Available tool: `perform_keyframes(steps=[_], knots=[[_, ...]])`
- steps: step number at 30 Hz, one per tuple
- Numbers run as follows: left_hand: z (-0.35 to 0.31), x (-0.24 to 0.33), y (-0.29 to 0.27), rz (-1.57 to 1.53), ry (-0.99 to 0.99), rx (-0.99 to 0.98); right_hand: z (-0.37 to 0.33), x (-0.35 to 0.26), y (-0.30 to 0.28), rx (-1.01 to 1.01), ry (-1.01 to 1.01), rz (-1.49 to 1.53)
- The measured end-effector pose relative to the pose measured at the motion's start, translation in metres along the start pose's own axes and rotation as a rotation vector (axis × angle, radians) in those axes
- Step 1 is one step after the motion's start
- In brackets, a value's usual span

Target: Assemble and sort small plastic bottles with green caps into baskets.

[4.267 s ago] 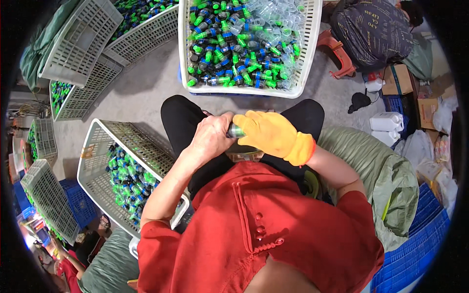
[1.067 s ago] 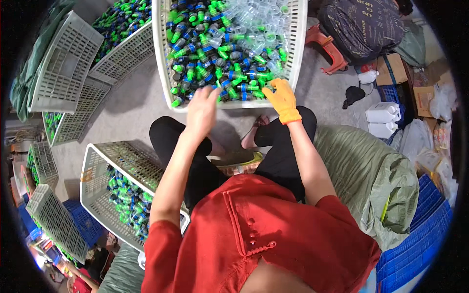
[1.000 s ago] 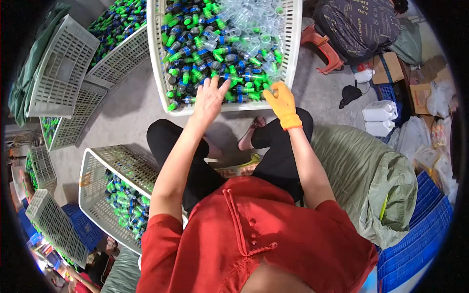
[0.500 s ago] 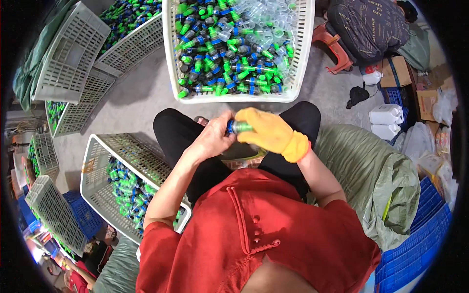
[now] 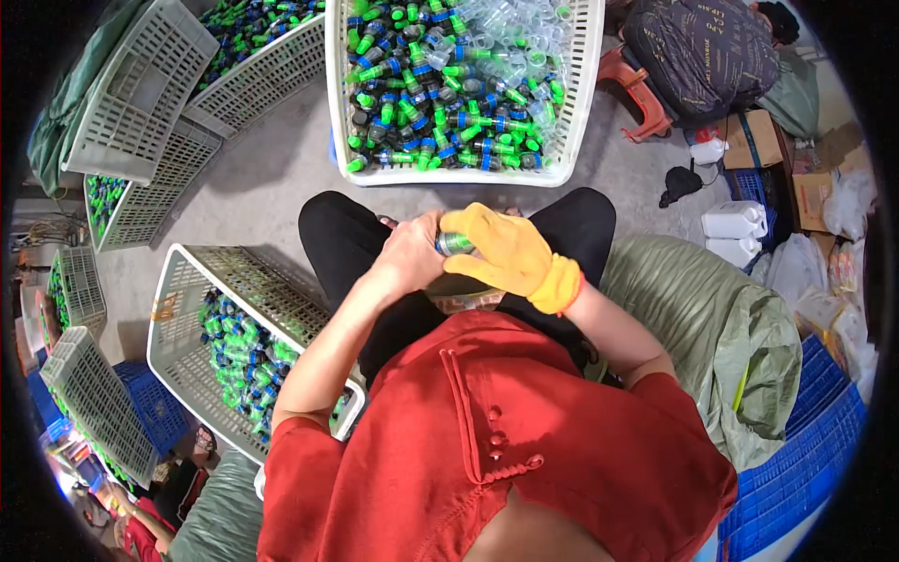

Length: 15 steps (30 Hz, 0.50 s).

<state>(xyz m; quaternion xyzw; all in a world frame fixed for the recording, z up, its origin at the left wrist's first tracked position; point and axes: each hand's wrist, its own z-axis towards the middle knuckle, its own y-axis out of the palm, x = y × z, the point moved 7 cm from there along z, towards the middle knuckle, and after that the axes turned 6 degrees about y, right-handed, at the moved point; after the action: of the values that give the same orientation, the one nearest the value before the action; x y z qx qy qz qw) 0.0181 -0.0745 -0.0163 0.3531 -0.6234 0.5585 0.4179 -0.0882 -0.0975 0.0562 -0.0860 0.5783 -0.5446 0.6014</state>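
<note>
Between my knees, my two hands meet on a small plastic tube (image 5: pixel 453 244) with a green body and a blue ring. My bare left hand (image 5: pixel 410 251) wraps round its left end. My right hand (image 5: pixel 506 251), in a yellow glove, grips the other end, and its fingers cover much of the piece. Just beyond my knees stands a white slatted crate (image 5: pixel 449 178). It is filled with similar green, blue and black tubes (image 5: pixel 421 112), and clear plastic cups (image 5: pixel 515 42) lie heaped at its far right.
To my left, a tilted white crate (image 5: pixel 169 309) holds more such tubes. Further crates (image 5: pixel 145 84) stand at the far left. A red stool (image 5: pixel 637 98), white jugs (image 5: pixel 735 220) and a cardboard box (image 5: pixel 755 139) are at the right. A grey-green sack (image 5: pixel 693 318) lies by my right side.
Both hands stay together on the tube, which has turned slightly in them. The view has shifted a little, so the front crate appears higher and further right.
</note>
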Motion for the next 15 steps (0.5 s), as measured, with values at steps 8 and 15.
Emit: perform_keyframes(steps=[8,15], knots=[[0.01,0.023,-0.014,0.453,-0.242,-0.013,-0.02,0.06,0.036,-0.08,0.778,0.637],[0.006,0.002,0.002,0.191,0.123,-0.127,-0.004,0.008,0.004,-0.176,0.073,-0.023]])
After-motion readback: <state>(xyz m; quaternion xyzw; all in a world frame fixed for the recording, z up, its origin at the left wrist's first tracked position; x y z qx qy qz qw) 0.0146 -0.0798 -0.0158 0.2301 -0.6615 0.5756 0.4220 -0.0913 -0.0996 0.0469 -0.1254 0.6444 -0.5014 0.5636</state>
